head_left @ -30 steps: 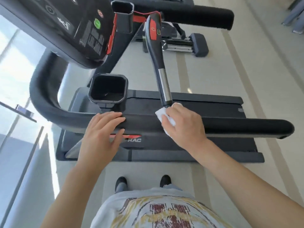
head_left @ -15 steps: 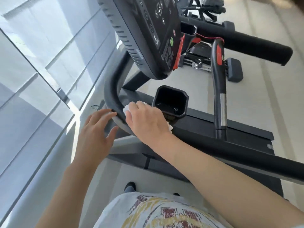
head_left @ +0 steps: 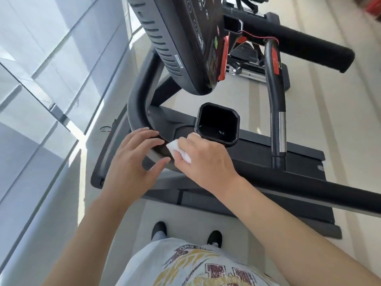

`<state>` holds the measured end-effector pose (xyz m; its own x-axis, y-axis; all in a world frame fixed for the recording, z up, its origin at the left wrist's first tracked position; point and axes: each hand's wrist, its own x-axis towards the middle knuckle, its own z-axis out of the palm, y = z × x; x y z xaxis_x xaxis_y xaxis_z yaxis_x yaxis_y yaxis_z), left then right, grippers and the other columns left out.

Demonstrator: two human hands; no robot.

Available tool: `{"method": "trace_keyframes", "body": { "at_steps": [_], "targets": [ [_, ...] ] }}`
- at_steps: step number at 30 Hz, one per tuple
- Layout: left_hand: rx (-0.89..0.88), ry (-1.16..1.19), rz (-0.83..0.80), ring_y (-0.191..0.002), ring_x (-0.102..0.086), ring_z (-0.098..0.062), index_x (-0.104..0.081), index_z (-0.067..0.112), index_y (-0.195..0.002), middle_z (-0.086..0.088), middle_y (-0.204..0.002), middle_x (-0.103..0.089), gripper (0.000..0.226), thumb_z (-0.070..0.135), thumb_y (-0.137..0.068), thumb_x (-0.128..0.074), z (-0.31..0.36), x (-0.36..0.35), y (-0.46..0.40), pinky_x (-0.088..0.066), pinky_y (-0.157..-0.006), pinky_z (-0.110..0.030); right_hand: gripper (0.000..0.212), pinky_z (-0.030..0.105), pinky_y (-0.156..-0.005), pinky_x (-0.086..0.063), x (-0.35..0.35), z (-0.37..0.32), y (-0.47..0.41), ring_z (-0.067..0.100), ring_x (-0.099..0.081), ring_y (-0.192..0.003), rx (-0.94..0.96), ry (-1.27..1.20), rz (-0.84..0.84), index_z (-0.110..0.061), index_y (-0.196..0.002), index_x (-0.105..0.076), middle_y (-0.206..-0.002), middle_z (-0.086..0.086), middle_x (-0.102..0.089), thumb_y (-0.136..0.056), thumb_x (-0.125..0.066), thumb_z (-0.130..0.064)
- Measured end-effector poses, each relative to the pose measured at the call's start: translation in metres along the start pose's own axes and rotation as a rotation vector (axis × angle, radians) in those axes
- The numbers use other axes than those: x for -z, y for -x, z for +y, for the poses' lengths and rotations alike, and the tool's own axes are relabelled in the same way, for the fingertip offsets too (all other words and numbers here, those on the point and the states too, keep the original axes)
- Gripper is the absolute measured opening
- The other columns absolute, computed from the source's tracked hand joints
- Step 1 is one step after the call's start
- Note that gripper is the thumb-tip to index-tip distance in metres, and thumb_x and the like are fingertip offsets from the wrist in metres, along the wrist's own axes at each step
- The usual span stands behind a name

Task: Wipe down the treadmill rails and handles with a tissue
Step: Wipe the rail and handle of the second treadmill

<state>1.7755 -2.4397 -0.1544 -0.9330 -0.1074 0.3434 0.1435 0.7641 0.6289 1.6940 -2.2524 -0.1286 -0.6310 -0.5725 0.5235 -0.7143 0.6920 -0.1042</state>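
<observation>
Since half a second ago the left hand (head_left: 132, 162) has come onto the curved rail (head_left: 135, 112) with fingers spread wide, just left of the cup holder (head_left: 217, 125), while the right hand (head_left: 203, 159), below that holder, pinches the white tissue (head_left: 175, 148) against the rail.

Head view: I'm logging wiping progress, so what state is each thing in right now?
tissue: crumpled, pressed on the near rail's curve.
right hand: holds the tissue.
left hand: fingers straight, touching the near rail.
cup holder: looks empty.
red safety clip: hanging at the console.
</observation>
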Motion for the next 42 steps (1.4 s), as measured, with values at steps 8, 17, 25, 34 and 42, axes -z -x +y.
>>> {"method": "trace_keyframes", "body": {
  "at_steps": [8, 17, 25, 34, 42],
  "targets": [
    [-0.044, -0.089, -0.053, -0.112, -0.066, -0.013, -0.075, 0.023, -0.107, 0.012, -0.111, -0.073, 0.022, 0.04, -0.096, -0.066, 0.032, -0.038, -0.018, -0.021, -0.128, -0.052, 0.019, 0.025, -0.046, -0.036, 0.058, 0.089, 0.078, 0.021, -0.042, -0.056, -0.119, 0.005, -0.063, -0.014, -0.082, -0.055, -0.078, -0.001, -0.055, -0.096, -0.061, -0.025],
    [0.171, -0.155, 0.08, -0.073, -0.061, -0.017, -0.071, 0.02, -0.083, 0.009, -0.077, -0.067, 0.023, 0.032, -0.099, -0.059, 0.065, -0.069, -0.063, -0.047, -0.06, -0.032, 0.032, 0.034, -0.06, -0.046, 0.052, 0.117, 0.021, 0.017, -0.054, -0.073, -0.346, -0.232, -0.137, -0.017, -0.094, -0.06, -0.095, -0.009, -0.06, -0.103, -0.052, -0.047],
    [0.201, -0.197, 0.194, -0.056, -0.05, -0.019, -0.059, 0.02, -0.065, 0.006, -0.061, -0.055, 0.03, 0.031, -0.093, -0.055, 0.066, -0.077, -0.061, -0.039, -0.047, -0.03, 0.024, 0.035, -0.063, -0.045, 0.014, 0.149, -0.009, 0.016, -0.05, -0.072, -0.3, -0.175, -0.312, -0.017, -0.098, -0.059, -0.091, -0.009, -0.052, -0.106, -0.052, -0.038],
    [0.145, -0.18, 0.258, -0.053, -0.047, -0.02, -0.057, 0.017, -0.061, 0.006, -0.056, -0.049, 0.022, 0.021, -0.082, -0.06, 0.063, -0.079, -0.06, -0.037, -0.047, -0.032, 0.032, 0.036, -0.062, -0.04, -0.005, 0.159, -0.042, 0.018, -0.051, -0.07, -0.492, -0.343, -0.194, -0.015, -0.084, -0.053, -0.077, -0.006, -0.051, -0.107, -0.048, -0.037],
    [0.132, -0.145, 0.267, -0.052, -0.044, -0.021, -0.055, 0.015, -0.058, 0.005, -0.055, -0.046, 0.022, 0.017, -0.079, -0.061, 0.059, -0.081, -0.059, -0.037, -0.048, -0.036, 0.024, 0.034, -0.053, -0.042, -0.031, 0.098, -0.081, 0.025, -0.054, -0.066, -0.19, -0.13, -0.218, -0.015, -0.095, -0.056, -0.087, 0.001, -0.053, -0.108, -0.051, -0.035]
  ]
}}
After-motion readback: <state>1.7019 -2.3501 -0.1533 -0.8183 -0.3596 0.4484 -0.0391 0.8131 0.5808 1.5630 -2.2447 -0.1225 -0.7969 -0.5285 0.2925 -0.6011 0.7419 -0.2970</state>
